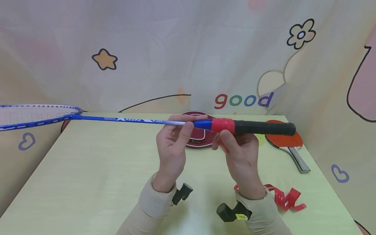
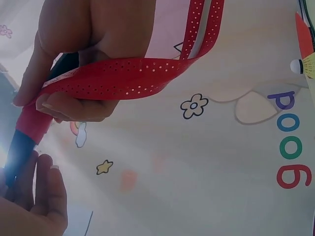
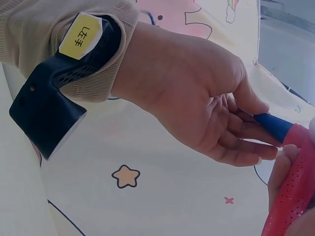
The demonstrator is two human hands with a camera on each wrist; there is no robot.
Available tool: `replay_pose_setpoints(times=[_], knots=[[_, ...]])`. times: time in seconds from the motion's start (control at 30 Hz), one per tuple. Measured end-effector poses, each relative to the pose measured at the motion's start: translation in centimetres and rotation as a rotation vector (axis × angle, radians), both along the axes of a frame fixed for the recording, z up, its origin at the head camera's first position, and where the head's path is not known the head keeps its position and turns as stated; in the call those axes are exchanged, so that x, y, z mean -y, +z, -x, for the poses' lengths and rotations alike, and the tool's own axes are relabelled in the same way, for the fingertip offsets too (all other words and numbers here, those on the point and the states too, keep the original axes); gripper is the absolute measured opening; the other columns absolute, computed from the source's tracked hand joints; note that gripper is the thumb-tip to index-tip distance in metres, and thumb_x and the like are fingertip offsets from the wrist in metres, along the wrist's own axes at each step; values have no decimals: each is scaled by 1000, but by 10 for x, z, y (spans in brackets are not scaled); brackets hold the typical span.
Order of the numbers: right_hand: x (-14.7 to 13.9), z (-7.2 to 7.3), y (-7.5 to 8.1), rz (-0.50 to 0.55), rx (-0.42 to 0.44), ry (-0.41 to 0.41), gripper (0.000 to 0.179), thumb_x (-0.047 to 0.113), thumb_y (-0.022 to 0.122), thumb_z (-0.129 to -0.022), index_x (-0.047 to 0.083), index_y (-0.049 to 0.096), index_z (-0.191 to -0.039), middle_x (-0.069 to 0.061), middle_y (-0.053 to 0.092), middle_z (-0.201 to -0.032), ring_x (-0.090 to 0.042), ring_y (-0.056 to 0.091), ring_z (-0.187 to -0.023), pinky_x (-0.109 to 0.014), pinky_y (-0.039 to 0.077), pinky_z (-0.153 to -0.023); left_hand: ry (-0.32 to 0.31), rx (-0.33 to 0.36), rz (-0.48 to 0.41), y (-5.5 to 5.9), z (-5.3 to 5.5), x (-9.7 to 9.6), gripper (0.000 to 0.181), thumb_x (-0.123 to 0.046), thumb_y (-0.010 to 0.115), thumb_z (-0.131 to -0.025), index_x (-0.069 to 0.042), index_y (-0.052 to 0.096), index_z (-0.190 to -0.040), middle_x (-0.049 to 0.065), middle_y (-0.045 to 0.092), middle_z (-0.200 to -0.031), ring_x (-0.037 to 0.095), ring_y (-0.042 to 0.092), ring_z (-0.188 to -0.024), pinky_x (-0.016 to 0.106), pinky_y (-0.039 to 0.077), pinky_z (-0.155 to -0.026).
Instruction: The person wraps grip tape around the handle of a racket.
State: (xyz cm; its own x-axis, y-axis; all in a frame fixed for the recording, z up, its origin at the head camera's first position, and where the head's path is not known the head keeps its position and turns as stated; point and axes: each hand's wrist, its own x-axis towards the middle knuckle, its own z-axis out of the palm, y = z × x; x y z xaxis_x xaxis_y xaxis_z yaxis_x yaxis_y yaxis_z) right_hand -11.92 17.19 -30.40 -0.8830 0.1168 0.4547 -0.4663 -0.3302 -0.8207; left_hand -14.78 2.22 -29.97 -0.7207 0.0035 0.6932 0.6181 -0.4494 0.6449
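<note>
A badminton racket (image 1: 133,120) is held level in front of me, its blue head at the far left and its black handle (image 1: 264,127) to the right. My left hand (image 1: 171,148) pinches the shaft next to the blue cone between thumb and fingers. Red perforated grip tape (image 1: 222,125) circles the top of the handle just past the cone. There, my right hand (image 1: 242,160) pinches the tape with its thumb against the wrap. In the left wrist view, a loose length of the tape (image 2: 118,78) trails from the right hand's fingers.
Behind the hands lies a maroon case (image 1: 199,144) with white trim. At the back right of the table (image 1: 102,179) is a red table tennis paddle (image 1: 286,137). Curled tape (image 1: 289,198) lies near the right forearm. A shuttlecock (image 2: 300,66) shows in the left wrist view.
</note>
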Motion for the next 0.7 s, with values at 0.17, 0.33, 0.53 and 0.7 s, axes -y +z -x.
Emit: replay_pose_setpoints(times=[0.17,0.33,0.53,0.7], knots=[[-1,0,0,-46,-2,-13,24,15,62,-96,6,55,-118,-8,66,-88,-19,65,-74,-30,57,-77,96,-5,7,0,-1,-1,36,-20,61,-96,13,59,-108,17,69,-106,32,65,-100,31,53,-83],[-3,-1,-1,-113,-9,-13,26,16,62,-96,7,55,-119,-7,67,-88,-20,66,-74,-34,56,-82,127,-1,-10,0,0,1,40,-24,62,-95,14,58,-107,24,68,-105,30,66,-98,32,54,-84],[-3,0,-2,-151,-14,-16,26,14,61,-97,7,56,-121,-7,67,-89,-20,66,-74,-33,57,-83,127,28,-46,-2,0,2,47,-28,63,-93,16,58,-107,21,69,-105,30,68,-100,40,52,-93],[-2,-1,-1,-143,14,-27,25,12,59,-97,9,56,-122,-5,67,-90,-20,66,-74,-34,57,-84,134,32,-52,-2,1,2,47,-29,63,-93,17,59,-106,22,69,-104,29,69,-99,40,52,-94]])
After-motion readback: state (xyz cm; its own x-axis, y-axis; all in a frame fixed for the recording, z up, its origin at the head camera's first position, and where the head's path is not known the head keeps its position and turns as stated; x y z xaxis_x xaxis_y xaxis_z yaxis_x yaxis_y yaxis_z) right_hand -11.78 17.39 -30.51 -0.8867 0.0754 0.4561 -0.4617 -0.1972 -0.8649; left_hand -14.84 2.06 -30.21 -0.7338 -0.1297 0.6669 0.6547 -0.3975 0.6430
